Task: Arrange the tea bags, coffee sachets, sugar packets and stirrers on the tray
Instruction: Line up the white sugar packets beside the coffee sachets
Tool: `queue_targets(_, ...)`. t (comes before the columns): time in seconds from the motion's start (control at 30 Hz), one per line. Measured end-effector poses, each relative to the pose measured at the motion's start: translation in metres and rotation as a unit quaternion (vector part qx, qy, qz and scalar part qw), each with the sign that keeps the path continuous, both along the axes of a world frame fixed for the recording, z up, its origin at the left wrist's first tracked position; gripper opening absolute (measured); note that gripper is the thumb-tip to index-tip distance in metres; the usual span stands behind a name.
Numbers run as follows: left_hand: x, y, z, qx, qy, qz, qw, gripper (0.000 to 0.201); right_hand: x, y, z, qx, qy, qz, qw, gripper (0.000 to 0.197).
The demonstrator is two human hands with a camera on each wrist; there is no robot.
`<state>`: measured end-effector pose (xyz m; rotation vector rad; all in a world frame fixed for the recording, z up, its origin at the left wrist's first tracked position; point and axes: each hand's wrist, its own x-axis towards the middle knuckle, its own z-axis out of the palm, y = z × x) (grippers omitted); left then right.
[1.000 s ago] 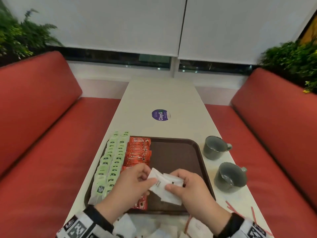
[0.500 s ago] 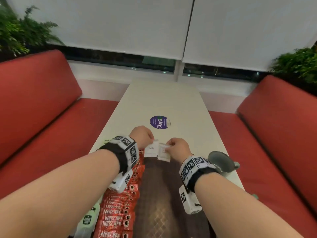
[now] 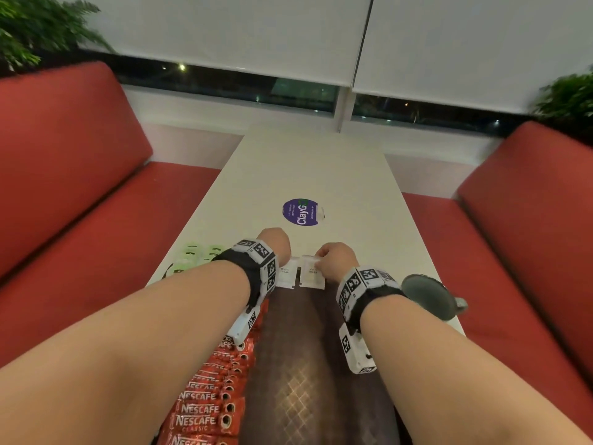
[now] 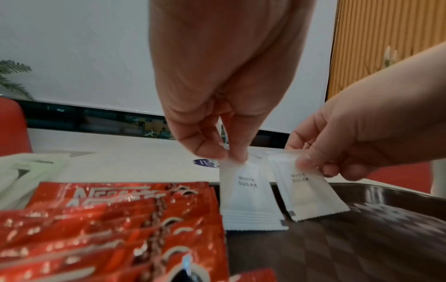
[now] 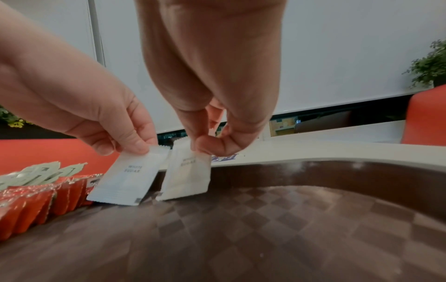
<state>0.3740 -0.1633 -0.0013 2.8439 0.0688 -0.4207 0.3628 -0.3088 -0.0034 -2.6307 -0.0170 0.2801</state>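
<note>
Both hands reach to the far end of the dark brown tray (image 3: pixel 308 374). My left hand (image 3: pixel 276 244) pinches the top edge of a white sugar packet (image 4: pixel 248 192), whose lower edge rests on the tray beside the red Nescafe sachets (image 3: pixel 208 403). My right hand (image 3: pixel 335 260) pinches a second white sugar packet (image 4: pixel 306 188) just to the right of it, tilted with its lower edge on the tray (image 5: pixel 265 229). In the right wrist view the left packet (image 5: pixel 125 181) and the right packet (image 5: pixel 188 177) lean against the tray's far rim. Green tea bags (image 3: pixel 192 256) lie left of the sachets.
A grey cup (image 3: pixel 430 295) stands on the white table (image 3: pixel 308 175) right of the tray, close to my right forearm. A purple round sticker (image 3: pixel 300 211) lies beyond the hands. Red benches (image 3: pixel 96 220) flank the table.
Both hands have carried the sugar packets from the near end of the tray to its far end and lowered them onto it. The two packets are now held apart, side by side.
</note>
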Motion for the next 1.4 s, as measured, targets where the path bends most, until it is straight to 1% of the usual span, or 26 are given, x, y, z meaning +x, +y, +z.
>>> queue_targets(0.13,-0.001,-0.004,-0.004,0.017,0.004,-0.002,1.000,0.031,0.001,0.003,-0.004,-0.006,0.004,0.007,1.000,0.030)
queue_targets(0.23,0.000,-0.002,-0.009,0.070,0.005,-0.026,0.997,0.030,0.001,0.005,-0.008,-0.013,0.002,0.009,1.000,0.029)
queue_targets(0.27,0.001,-0.001,-0.011,0.073,0.004,-0.028,0.997,0.030,0.001,0.006,-0.009,-0.015,0.001,0.010,1.000,0.029)
queue_targets(0.37,0.001,-0.002,-0.009,0.059,-0.017,-0.014,0.998,0.030,0.001,0.006,-0.011,-0.016,-0.007,0.017,1.000,0.030)
queue_targets(0.47,0.002,-0.003,-0.009,0.061,-0.039,-0.026,0.997,0.029,0.002,0.006,-0.011,-0.021,-0.008,0.024,0.999,0.031)
queue_targets(0.67,0.000,-0.003,-0.007,0.055,-0.034,-0.007,0.998,0.028,0.001,0.008,-0.011,-0.032,0.002,0.039,0.999,0.032)
queue_targets(0.77,-0.001,-0.004,-0.004,0.065,-0.026,0.001,0.998,0.018,0.000,0.008,-0.012,-0.032,-0.003,0.039,0.999,0.031)
queue_targets(0.93,-0.002,-0.003,0.000,0.063,-0.026,-0.003,0.998,0.020,-0.001,0.008,-0.014,-0.018,-0.019,0.030,0.999,0.029)
queue_targets(1.07,-0.004,-0.001,0.000,0.071,-0.025,-0.015,0.997,0.027,0.000,0.010,-0.014,-0.031,-0.029,0.035,0.998,0.030)
queue_targets(1.13,-0.006,0.001,0.003,0.082,-0.032,-0.034,0.996,0.028,0.000,0.012,-0.013,-0.035,-0.029,0.033,0.998,0.031)
queue_targets(1.23,-0.011,0.005,0.020,0.051,-0.074,-0.035,0.995,0.025,0.001,0.011,-0.007,-0.033,-0.041,0.018,0.998,0.037)
queue_targets(1.3,-0.021,0.008,0.040,0.008,-0.117,-0.026,0.993,0.015,-0.001,0.008,0.000,-0.038,-0.051,0.020,0.998,0.037)
queue_targets(1.33,-0.029,0.010,0.051,-0.018,-0.141,-0.025,0.990,0.016,-0.003,0.006,0.004,-0.038,-0.056,0.021,0.997,0.035)
queue_targets(1.4,-0.053,0.015,0.077,-0.076,-0.187,-0.033,0.979,0.024,-0.012,0.003,0.015,-0.022,-0.070,0.021,0.997,0.031)
